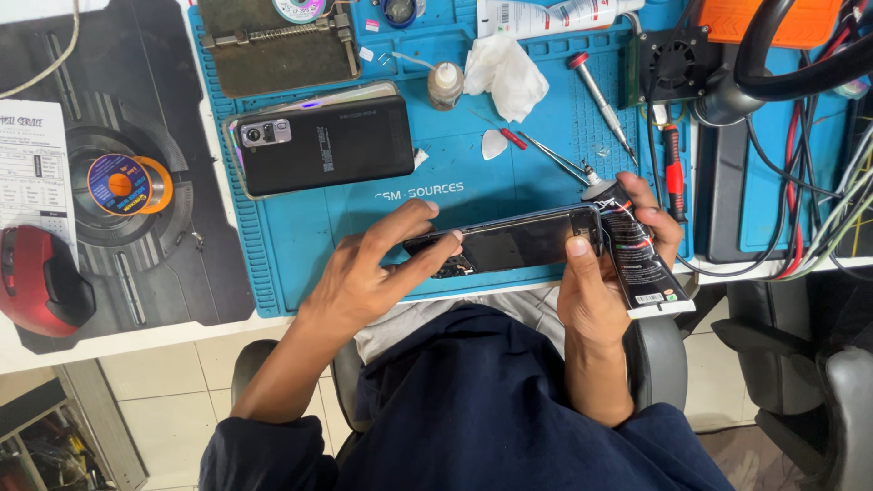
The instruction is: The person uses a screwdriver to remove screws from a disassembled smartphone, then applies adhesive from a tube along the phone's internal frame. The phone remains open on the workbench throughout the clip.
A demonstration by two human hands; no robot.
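- Hands work at the near edge of the worktop (145,350), just above the person's lap.
- The left hand (368,273) is partly open, its fingers spread along the left end of a dark phone frame (509,244), thumb and forefinger pinching its edge.
- The right hand (605,273) is closed around two things at once: its thumb presses on the right end of the phone frame, and its fingers wrap a black glue tube (637,255), whose nozzle points away from the person and up past the frame's corner. What is inside the tube cannot be seen.
- The phone frame lies level between both hands, over the front edge of the blue repair mat (300,236).
- Farther on the mat, a black phone (327,144) lies back up on a second, lighter device.
- Near it to the right are a white pick (494,144), tweezers (555,159) and a red-capped screwdriver (600,105).
- A small clear bottle (445,85) stands upright beside a crumpled white tissue (507,75); its contents cannot be made out.
- At the far edge lies a white tube (555,15).
- Left of the mat, a solder spool (127,185) sits on a dark pad, with a red mouse (36,282) close by.
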